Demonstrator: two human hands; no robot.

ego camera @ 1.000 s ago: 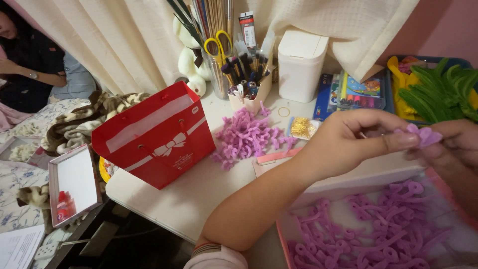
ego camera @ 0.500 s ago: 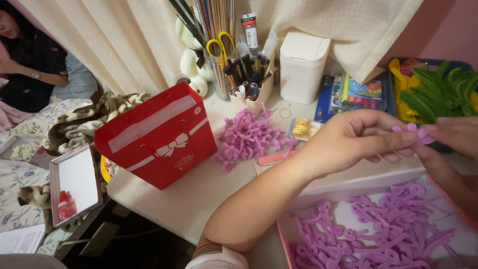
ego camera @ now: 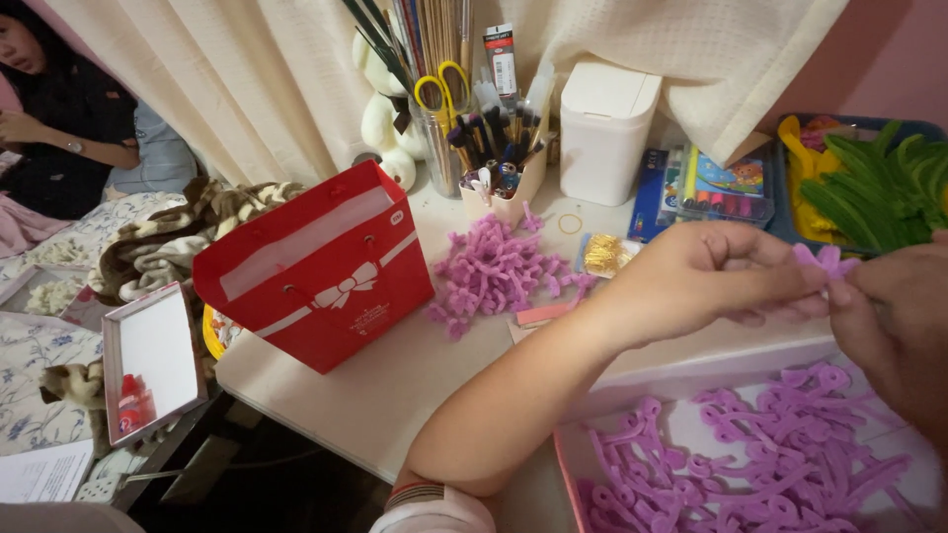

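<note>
My left hand [ego camera: 706,276] reaches across the desk and pinches a small purple pipe-cleaner piece [ego camera: 825,262] from the left. From the right edge, my right hand [ego camera: 894,316] grips the same piece. Both hands hover above a pink-rimmed tray [ego camera: 578,444] that holds several looped purple pipe-cleaner shapes [ego camera: 750,464]. A heap of finished purple twists [ego camera: 494,271] lies on the white desk, left of my left hand.
A red gift bag [ego camera: 321,262] with a white bow print stands at the desk's left edge. Behind are a cup of pens and yellow scissors [ego camera: 441,89], a white lidded bin [ego camera: 604,128], a marker set [ego camera: 716,188] and green pipe cleaners [ego camera: 874,188]. A mirror [ego camera: 150,360] leans below. A person sits far left.
Both hands have shifted slightly to the right while still working the purple piece between the fingertips. The view has moved a little; nothing else on the desk has moved.
</note>
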